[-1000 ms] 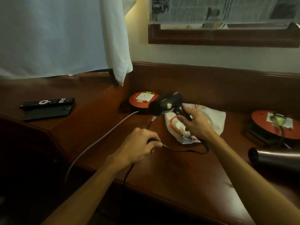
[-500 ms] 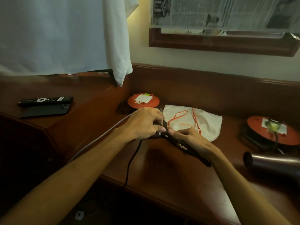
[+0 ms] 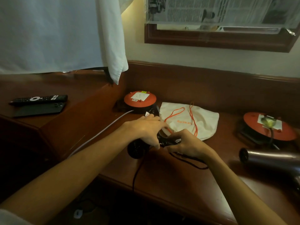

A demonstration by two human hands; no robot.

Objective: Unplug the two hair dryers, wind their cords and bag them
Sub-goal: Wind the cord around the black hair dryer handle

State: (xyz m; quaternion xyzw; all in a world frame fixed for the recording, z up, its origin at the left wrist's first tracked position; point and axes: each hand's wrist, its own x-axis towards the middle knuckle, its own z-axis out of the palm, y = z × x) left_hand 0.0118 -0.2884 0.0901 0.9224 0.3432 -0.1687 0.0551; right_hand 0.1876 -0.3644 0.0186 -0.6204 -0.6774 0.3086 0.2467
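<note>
A black hair dryer point(image 3: 138, 147) lies low over the wooden desk, held by both hands. My left hand point(image 3: 144, 129) grips its body, and my right hand point(image 3: 186, 143) is closed on its handle. Its black cord point(image 3: 188, 161) loops on the desk and drops over the front edge. Behind the hands lies a white drawstring bag point(image 3: 201, 122) with orange strings. A second, metallic dryer point(image 3: 269, 159) rests at the right, its cord plugged into an orange socket reel point(image 3: 269, 127).
Another orange socket reel point(image 3: 140, 100) sits at the back with a grey cable point(image 3: 97, 135) running off the desk. A remote point(image 3: 39, 99) and a phone point(image 3: 39, 109) lie on the left ledge. A white cloth point(image 3: 112, 38) hangs above.
The black dryer came off the bag down to the desk in front of it. My left hand left the cord and took the dryer's body; my right hand stayed on the handle.
</note>
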